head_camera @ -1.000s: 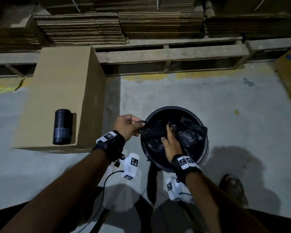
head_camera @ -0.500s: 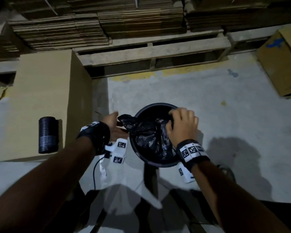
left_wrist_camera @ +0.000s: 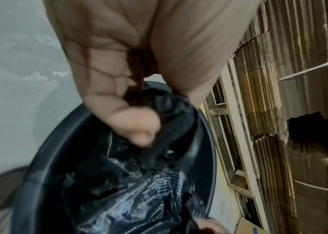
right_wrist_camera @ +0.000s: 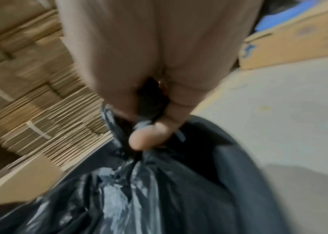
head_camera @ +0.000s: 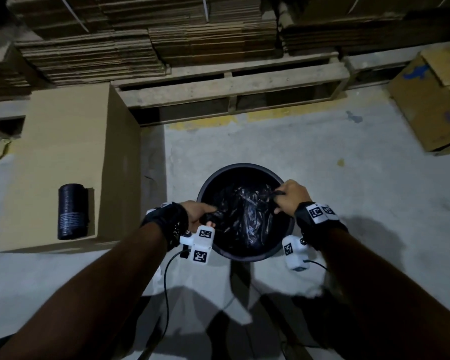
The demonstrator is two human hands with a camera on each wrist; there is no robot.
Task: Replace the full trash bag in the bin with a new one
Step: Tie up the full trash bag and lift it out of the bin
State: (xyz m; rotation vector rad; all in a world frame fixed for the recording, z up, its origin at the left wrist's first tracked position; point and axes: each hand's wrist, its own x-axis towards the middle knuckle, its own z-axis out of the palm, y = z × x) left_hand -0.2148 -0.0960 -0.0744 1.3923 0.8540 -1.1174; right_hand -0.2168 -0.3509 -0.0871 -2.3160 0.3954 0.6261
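1. Crinkled black plastic trash bag (head_camera: 244, 216) sits inside the round black plastic bin (head_camera: 240, 168), seen from the head view. The left hand (head_camera: 199, 215) pinches a gathered bunch of the bag's edge at the near-left part of the bin's rim; the right hand (head_camera: 292, 196) has its fingers curled round another bunch at the right part of the rim. The step in hand looks like gathering the bag's mouth before lifting. To do it well, both bunches should be drawn towards the middle of the bin and held firmly, so that nothing spills and the thin film does not tear. Only this view shows the dark roll of new bags (head_camera: 72, 211), lying on the flat brown cardboard box (head_camera: 63, 141) well to the left of the bin, and the wooden pallet (head_camera: 231, 84) beyond the bin.

2. Left wrist view: the left hand (left_wrist_camera: 127, 101) has thumb and fingers closed on a twisted black fold just above the bin's rim (left_wrist_camera: 45, 150). It alone shows pale printed lettering on the shiny film deeper in the bin.

3. Right wrist view, blurred: the right hand (right_wrist_camera: 151, 110) clamps a tight neck of the bag (right_wrist_camera: 139, 190), fingers wrapped round it, with the plastic fanning out below. It alone shows how narrowly that side is already bunched.
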